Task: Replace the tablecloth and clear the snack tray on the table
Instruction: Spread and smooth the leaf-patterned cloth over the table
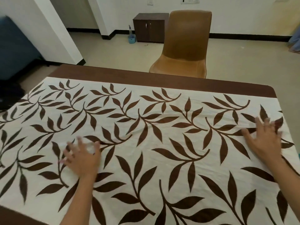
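1. Tablecloth, cream with brown leaves, lies spread over the table; a bare brown strip shows along the far edge, so it probably sits too near.
2. Left hand rests flat on the cloth, fingers spread, holding nothing, seemingly to smooth wrinkles.
3. Right hand does likewise near the right edge, fingers apart, beside a crease.
4. Chair stands behind the table; no snack tray is visible.
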A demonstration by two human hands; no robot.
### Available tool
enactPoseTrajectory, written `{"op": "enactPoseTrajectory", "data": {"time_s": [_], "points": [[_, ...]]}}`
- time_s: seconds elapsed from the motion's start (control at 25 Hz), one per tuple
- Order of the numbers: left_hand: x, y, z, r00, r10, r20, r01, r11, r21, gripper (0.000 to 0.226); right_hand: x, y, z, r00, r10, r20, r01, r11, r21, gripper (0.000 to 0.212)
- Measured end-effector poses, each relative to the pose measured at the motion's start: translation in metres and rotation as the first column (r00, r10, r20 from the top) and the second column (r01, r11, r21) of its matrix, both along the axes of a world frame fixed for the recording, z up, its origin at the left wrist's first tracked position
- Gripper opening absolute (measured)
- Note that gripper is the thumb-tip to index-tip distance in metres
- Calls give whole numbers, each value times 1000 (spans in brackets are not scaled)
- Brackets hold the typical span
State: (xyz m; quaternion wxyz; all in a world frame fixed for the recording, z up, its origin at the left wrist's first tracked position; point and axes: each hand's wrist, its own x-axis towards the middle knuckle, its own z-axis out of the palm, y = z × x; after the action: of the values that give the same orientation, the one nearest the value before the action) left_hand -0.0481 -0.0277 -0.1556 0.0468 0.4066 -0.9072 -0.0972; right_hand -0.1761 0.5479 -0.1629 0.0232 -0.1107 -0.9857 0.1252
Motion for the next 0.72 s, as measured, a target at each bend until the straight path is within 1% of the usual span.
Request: {"op": "enactPoseTrajectory", "data": {"time_s": [0.04,0.08,0.16,0.36,0.4,0.48,0.52,0.6,0.64,0.72], "points": [[9,-25,-1,996,63,55,-66,996,55,86,7,1,-4,1000,-7,20,6,1000,15,93],[15,-42,-1,990,86,109,-97,990,99,90,13,0,-7,999,-12,35,11,999,38,95],[14,-59,-8,983,72,168,-93,988,123,93,19,-4,-10,998,-18,62,13,997,74,97],[-7,-74,-5,985,34,170,-57,990,131,98,36,-15,-10,996,-44,71,38,996,87,101],[-8,-78,-4,984,20,175,-44,989,138,99,42,-23,-7,997,-60,52,56,995,80,102],[-6,-83,-1,988,-28,149,1,984,178,98,58,-51,6,997,-76,-27,76,997,-2,100],[-2,-82,-1,992,-56,112,34,981,188,95,70,-72,12,996,-58,-70,53,996,-70,96],[14,-79,1,993,-108,42,99,978,182,88,102,-124,23,995,53,-86,-67,983,-173,84],[27,-78,3,990,-136,36,128,976,175,86,124,-155,25,989,127,-74,-139,970,-199,79],[54,-80,3,977,-199,72,184,967,174,84,172,-213,21,959,283,-17,-279,934,-225,75]]}}
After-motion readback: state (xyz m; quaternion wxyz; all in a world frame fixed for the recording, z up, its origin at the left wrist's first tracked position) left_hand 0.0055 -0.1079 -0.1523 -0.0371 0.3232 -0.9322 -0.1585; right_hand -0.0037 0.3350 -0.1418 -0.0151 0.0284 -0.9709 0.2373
